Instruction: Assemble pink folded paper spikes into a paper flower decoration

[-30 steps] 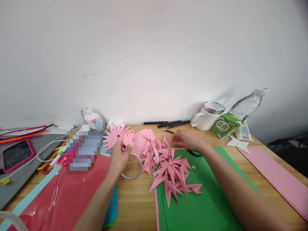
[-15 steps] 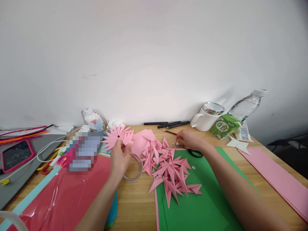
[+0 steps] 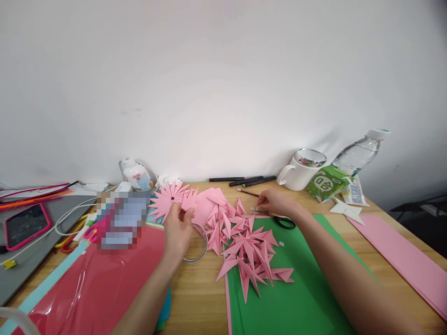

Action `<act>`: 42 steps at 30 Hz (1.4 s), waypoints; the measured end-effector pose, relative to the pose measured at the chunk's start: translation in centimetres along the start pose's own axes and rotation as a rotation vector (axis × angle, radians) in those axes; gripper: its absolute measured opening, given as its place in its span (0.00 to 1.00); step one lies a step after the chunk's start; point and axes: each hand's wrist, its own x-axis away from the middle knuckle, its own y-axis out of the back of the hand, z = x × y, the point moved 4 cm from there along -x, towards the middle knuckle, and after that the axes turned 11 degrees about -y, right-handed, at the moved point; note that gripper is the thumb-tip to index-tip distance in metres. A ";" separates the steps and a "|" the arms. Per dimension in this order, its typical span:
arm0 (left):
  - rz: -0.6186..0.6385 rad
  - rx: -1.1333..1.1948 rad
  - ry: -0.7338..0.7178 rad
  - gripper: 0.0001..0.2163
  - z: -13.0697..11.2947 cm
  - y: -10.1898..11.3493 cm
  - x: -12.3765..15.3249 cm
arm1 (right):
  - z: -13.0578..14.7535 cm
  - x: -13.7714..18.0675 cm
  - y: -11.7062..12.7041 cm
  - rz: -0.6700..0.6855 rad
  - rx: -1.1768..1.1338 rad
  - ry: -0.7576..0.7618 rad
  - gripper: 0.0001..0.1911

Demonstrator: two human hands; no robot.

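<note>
My left hand is closed at the lower edge of a pink folded-paper rosette, its thumb and fingers pinching the points there. Just under that wrist a roll of tape lies on its side. My right hand is curled, fingertips down, by the silver tips of black-handled scissors. A thin dark-red stick like a pencil runs up to those fingers. What they hold, if anything, is hidden. Between my hands is a heap of pink folded-paper points, partly on green paper sheets.
Several markers lie along the wall. Behind my right hand stand a white mug, a green box and a tilted water bottle. Pink strips are at right. Red wrapped paper and a phone are at left.
My left hand has shifted slightly down and right along the rosette's lower edge. My right hand stays by the scissors with its fingers curled.
</note>
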 end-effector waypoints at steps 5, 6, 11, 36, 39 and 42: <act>0.012 0.101 0.035 0.10 -0.2 -0.2 0.2 | 0.9 0.2 0.1 -0.059 0.014 0.049 0.07; 0.016 0.106 0.034 0.10 -0.2 -0.3 0.2 | 1.2 0.3 0.1 -0.069 0.029 0.062 0.07; 0.003 0.119 0.033 0.10 -0.4 -0.2 0.3 | 2.4 0.7 -0.2 -0.134 0.142 0.097 0.07; 0.002 0.102 0.037 0.11 -0.5 -0.2 0.4 | 2.4 0.6 -0.8 -0.166 0.232 0.118 0.08; 0.001 0.102 0.035 0.11 -0.5 -0.2 0.4 | 2.4 0.5 -0.7 -0.177 0.232 0.120 0.11; 0.003 0.103 0.040 0.12 -0.6 -0.2 0.4 | 2.4 0.7 -0.6 -0.177 0.242 0.120 0.08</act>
